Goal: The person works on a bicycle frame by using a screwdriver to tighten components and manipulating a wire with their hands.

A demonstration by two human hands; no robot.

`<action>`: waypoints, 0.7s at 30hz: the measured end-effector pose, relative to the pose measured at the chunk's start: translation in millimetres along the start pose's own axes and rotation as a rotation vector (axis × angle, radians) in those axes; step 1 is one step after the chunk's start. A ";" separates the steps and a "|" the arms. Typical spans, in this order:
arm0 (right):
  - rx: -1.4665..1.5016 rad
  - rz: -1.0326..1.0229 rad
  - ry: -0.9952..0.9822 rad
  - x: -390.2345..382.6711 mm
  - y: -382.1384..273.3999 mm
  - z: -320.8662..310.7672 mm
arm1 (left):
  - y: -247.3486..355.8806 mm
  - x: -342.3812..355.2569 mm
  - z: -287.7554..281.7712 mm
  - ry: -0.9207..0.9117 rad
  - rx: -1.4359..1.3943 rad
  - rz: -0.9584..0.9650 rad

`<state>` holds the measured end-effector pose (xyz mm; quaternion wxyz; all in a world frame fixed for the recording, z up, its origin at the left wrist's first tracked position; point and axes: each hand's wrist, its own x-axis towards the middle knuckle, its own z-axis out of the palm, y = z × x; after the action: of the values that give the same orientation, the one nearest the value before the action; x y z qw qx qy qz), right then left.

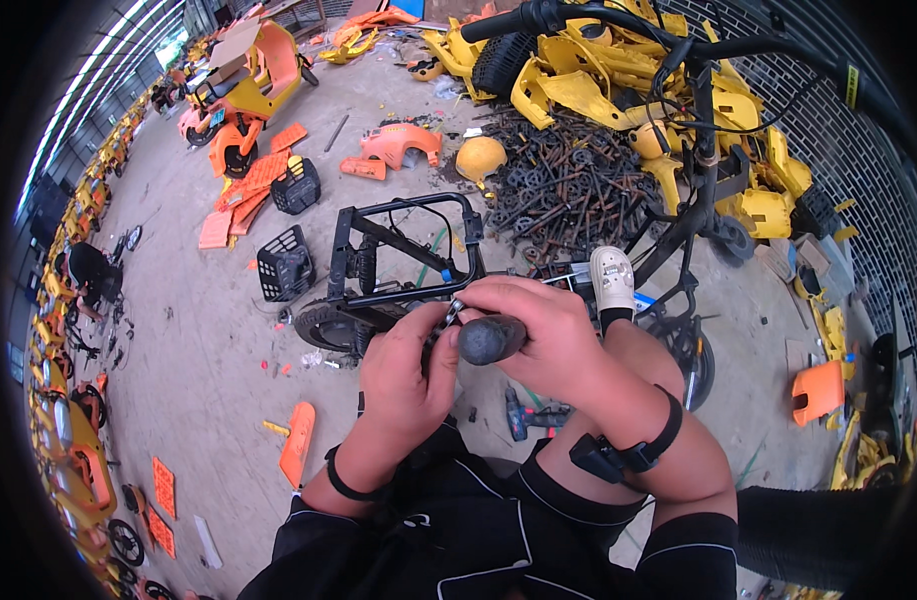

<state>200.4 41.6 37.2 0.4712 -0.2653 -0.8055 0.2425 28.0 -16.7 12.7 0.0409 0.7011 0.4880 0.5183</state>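
My left hand (409,375) is closed, its thumb and fingers at a small shiny metal piece (456,310), mostly hidden between my two hands. My right hand (549,340) is wrapped round a dark cylindrical handle (487,340) whose rounded end faces up toward the camera, and its fingertips meet the metal piece. Just beyond both hands stands a stripped black scooter frame (344,250) with a spring shock and rear wheel (319,325). A cordless drill (519,415) lies on the floor below my right hand, beside my leg.
Rusty bolts and parts (569,170) are heaped ahead, beside piled yellow panels (549,80). Orange panels (249,195) and black baskets (284,260) lie left of the frame. A handlebar (599,15) arches overhead at right. Another person (89,275) crouches at far left near lined-up scooters.
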 end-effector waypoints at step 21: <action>0.348 0.272 -0.087 0.4 -4.7 -2.5 | -3.1 -16.2 11.9 0.083 -0.047 -0.035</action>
<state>201.6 38.8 41.6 0.4375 -0.2755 -0.7280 0.4502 35.4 -21.5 -5.6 0.0462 0.6694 0.4889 0.5575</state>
